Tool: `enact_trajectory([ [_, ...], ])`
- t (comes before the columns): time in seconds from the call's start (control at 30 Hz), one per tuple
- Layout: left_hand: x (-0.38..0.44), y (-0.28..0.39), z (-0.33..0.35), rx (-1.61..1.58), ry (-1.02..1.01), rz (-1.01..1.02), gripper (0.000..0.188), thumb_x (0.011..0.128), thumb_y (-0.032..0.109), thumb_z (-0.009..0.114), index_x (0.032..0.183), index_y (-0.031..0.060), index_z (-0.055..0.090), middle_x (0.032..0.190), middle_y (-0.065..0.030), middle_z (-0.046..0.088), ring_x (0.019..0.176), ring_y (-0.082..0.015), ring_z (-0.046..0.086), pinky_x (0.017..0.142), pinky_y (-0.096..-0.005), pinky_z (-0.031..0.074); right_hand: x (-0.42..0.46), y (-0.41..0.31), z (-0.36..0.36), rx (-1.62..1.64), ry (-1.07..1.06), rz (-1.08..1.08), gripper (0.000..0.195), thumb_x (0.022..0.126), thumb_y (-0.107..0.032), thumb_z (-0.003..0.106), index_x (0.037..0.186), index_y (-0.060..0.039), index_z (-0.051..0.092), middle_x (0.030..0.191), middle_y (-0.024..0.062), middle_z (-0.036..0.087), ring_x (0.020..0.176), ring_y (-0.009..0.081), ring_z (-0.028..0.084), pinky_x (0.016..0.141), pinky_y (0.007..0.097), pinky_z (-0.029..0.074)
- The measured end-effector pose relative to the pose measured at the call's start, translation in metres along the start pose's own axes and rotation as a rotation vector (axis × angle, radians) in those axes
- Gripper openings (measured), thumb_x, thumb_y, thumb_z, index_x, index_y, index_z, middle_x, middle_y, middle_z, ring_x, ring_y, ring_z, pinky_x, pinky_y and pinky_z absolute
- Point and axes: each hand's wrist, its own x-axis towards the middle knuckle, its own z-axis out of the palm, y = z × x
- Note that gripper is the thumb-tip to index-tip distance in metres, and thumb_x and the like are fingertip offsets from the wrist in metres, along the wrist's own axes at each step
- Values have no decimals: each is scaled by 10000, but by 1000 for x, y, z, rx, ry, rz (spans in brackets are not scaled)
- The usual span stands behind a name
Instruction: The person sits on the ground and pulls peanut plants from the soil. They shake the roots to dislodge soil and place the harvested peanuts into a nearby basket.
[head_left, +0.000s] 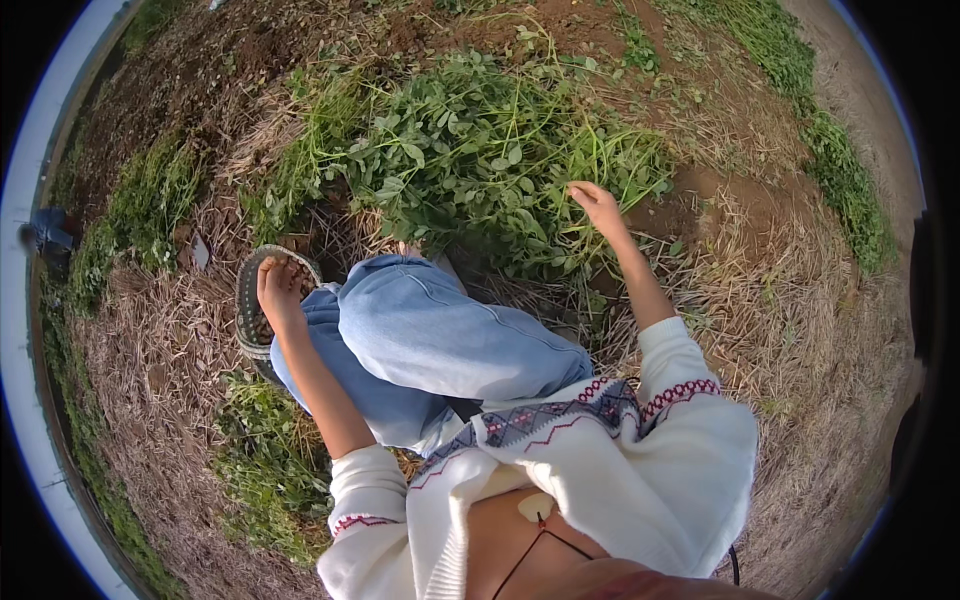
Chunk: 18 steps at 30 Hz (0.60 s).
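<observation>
My left hand (277, 296) is over a woven basket (244, 304) beside my knee, its fingers bent downward. Brown pods that look like peanuts (262, 330) lie inside; whether my fingers hold any is hidden. In front of my legs spreads a large heap of uprooted leafy plants (465, 142), apparently peanut plants, with pale green stems. At the heap's right side is my right hand (600, 210), thumb and fingers close together by the stems. I cannot tell whether it grips one.
Dry straw (172, 360) covers much of the ground. Another green pile (274, 465) lies behind the basket, and more cut plants (154, 202) lie at left. A flat pale object (199, 250) rests near them. Far left, a person (52, 236) is partly visible.
</observation>
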Motion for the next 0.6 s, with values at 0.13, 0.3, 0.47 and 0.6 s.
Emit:
enact_trajectory([
  [0.13, -1, -3, -2, 17, 9, 29, 112, 835, 131, 471, 931, 121, 528, 860, 8, 557, 800, -107, 534, 677, -244, 387, -7, 46, -89, -96, 795, 455, 837, 730, -598, 526, 1318, -67, 256, 1338, 161, 244, 1191, 312, 316, 945, 481, 304],
  [0.3, -6, 3, -3, 13, 42, 56, 84, 823, 121, 471, 883, 121, 529, 835, 25, 556, 773, -73, 526, 653, -222, 393, 11, 77, -55, 719, 231, 719, 997, 675, -679, 509, 1372, -106, 84, 1389, 151, 157, 1265, 323, 197, 1018, 487, 191],
  [0.47, -8, 7, 3, 31, 33, 34, 109, 784, 94, 461, 870, 117, 524, 823, 33, 547, 746, -55, 522, 619, -181, 371, 67, 28, 30, 713, 93, 737, 1040, 661, -652, 557, 1376, -155, -12, 1414, 136, 62, 1284, 313, 146, 1029, 489, 153],
  [0.6, -2, 2, -2, 88, 8, 32, 114, 772, 119, 462, 863, 123, 530, 845, 52, 538, 762, -52, 502, 649, -200, 363, 116, 26, 78, 760, 2, 657, 999, 645, -617, 608, 1372, -154, 103, 1393, 140, 134, 1237, 328, 232, 998, 498, 218],
])
